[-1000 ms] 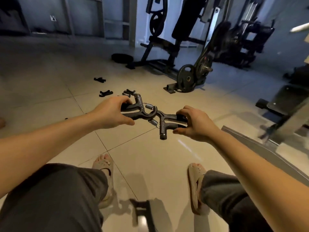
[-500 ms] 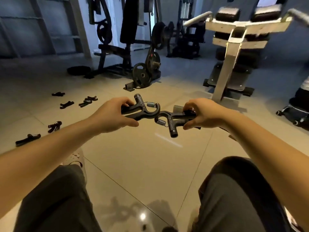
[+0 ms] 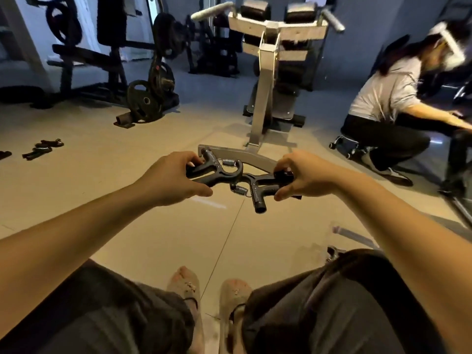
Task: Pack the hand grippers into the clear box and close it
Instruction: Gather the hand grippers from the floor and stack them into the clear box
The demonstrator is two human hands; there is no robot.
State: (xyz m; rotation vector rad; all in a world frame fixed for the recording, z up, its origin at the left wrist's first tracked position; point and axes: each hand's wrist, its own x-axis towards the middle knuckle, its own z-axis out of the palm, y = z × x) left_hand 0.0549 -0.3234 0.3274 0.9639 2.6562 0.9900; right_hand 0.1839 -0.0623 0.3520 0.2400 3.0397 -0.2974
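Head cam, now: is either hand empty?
No: the left hand grips the upper hand gripper and the right hand grips the lower hand gripper.

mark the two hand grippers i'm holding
left black plastic hand gripper [image 3: 212,169], held by left hand [image 3: 173,180]: head view, central frame
right black plastic hand gripper [image 3: 256,191], held by right hand [image 3: 306,175]: head view, knob stem

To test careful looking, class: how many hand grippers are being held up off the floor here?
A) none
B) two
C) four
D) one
B: one hand gripper is held up at left and a second hand gripper at right, their curved ends close together above the tiles.
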